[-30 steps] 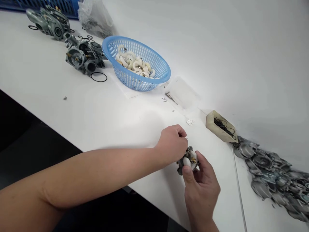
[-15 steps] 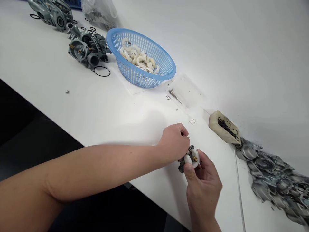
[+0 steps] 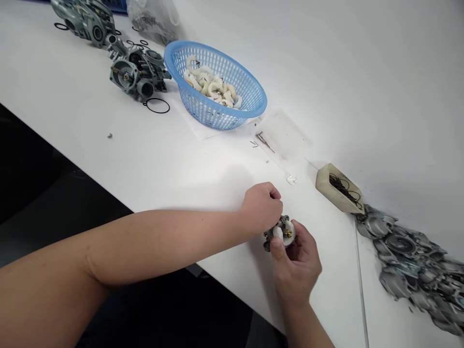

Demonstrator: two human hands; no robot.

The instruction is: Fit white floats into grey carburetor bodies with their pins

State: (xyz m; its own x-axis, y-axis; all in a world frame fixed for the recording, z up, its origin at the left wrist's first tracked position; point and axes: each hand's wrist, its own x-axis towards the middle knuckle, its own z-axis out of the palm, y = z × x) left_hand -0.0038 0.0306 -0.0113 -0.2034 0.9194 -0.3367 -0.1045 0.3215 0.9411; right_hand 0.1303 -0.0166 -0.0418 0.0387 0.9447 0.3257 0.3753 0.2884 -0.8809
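My right hand is closed round a small carburetor body, its thumb pressed near a white C-shaped float. A brass jet shows in the middle of the float. My left hand is over the upper left side of the same body, its fingers curled tightly together. Whatever those fingertips may hold is hidden. Both hands are above the white table, near its front edge.
A blue basket holds many white floats. Carburetors and black rings lie at the upper left. A clear tray has thin metal pins. A cream box of black rings stands beside metal bowls at right.
My right hand and the carburetor have shifted slightly left and up in the view. My left hand has moved a little too, still curled at the carburetor. The whole view has shifted slightly.
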